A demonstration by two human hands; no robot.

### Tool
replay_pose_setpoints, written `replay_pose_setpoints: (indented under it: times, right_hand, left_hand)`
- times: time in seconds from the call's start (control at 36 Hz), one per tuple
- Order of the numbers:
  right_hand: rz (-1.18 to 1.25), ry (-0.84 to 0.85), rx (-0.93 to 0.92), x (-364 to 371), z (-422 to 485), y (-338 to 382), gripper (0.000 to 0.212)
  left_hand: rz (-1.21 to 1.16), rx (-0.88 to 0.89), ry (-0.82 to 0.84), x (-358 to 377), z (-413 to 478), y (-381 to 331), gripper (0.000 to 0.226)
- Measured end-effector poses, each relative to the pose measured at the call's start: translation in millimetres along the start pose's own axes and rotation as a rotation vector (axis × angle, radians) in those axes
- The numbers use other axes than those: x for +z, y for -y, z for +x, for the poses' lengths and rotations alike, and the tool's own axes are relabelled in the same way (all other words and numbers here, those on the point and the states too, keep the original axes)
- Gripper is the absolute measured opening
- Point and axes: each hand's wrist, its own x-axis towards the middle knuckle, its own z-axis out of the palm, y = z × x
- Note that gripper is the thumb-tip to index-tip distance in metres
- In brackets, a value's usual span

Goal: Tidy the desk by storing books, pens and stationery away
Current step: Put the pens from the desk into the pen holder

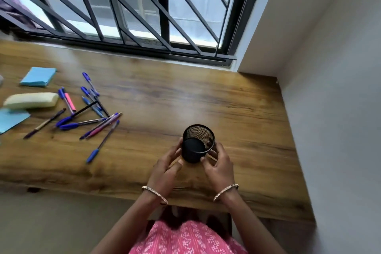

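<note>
Head view, we note: left hand [167, 169] and right hand [219, 166] both grasp the black mesh pen cup [192, 156], tilted with its mouth facing us, over the bench [226, 99]; loose pens [90, 113] lie well apart leftward, blue note pad [39, 79] beyond, barred window [144, 6] farthest.

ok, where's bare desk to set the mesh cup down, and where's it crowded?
Bare wood: the wide patch of the wooden desk between the scattered blue and pink pens and the black mesh pen cup, and from the cup right to the grey wall. Crowded: the left end, with pens, blue sticky-note pad and pale yellow case.
</note>
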Motion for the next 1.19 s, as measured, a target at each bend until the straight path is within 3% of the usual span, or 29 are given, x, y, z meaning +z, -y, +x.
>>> replay_pose_setpoints:
  times: [0.33, 0.56, 0.64, 0.72, 0.94, 1.03, 1.19]
  right_hand:
    - [-0.040, 0.047, 0.046, 12, 0, 1, 0.052]
    - [-0.174, -0.170, 0.215, 14, -24, -2, 0.013]
    - [-0.245, -0.036, 0.214, 21, -42, -4, 0.009]
    - [-0.267, 0.113, 0.168, 37, -57, -1, 0.020]
    - [-0.308, 0.419, -0.099, 103, -61, 38, 0.024]
    - [-0.413, 0.485, -0.197, 129, -48, 57, 0.008]
    - [-0.640, 0.583, -0.425, 182, -11, 91, 0.027]
  left_hand:
    - [-0.014, -0.021, -0.034, -12, -11, 6, 0.062]
    - [0.016, -0.041, -0.209, -27, -30, 14, 0.037]
    - [0.047, -0.057, -0.309, -44, -46, 20, 0.031]
    - [0.067, -0.081, -0.362, -64, -59, 23, 0.028]
    - [0.226, -0.120, -0.572, -140, -66, 17, 0.019]
    - [0.238, -0.165, -0.658, -168, -56, 17, 0.017]
    - [0.334, -0.244, -0.719, -214, -24, 12, 0.019]
